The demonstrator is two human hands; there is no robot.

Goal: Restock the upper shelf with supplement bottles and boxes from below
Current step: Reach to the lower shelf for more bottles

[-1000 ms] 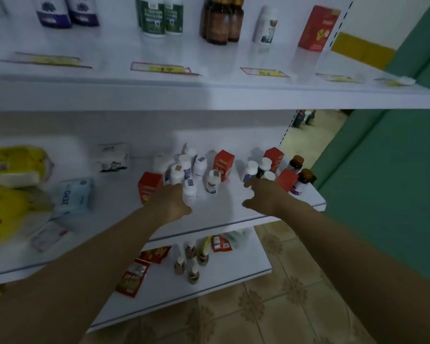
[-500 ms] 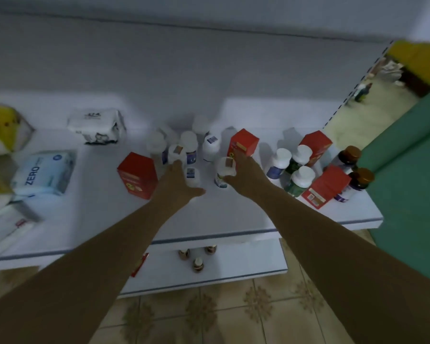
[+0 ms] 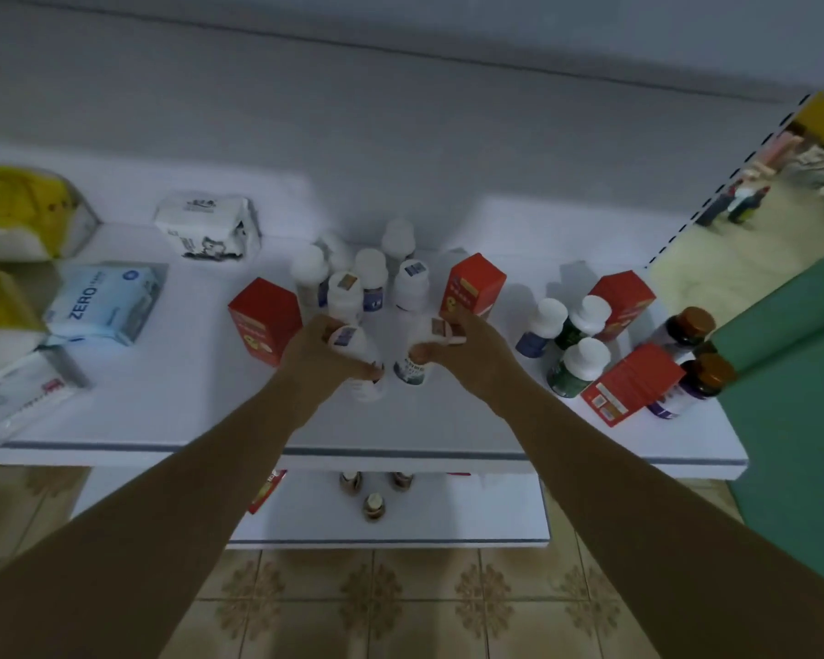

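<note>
red boxes (image 3: 265, 321): 4;
white-capped bottles (image 3: 412, 283): about 11;
brown-capped bottles (image 3: 688, 325): 2;
small bottles (image 3: 374, 506), lower shelf (image 3: 472, 513): 3;
soft packs (image 3: 103, 302): 5

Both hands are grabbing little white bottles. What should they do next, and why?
Probably lift both bottles straight up. The left hand grips a white bottle and the right hand grips a green-labelled bottle, both low on the shelf, with a cluster of bottles packed close behind. A straight lift seems least likely to knock those over.
</note>
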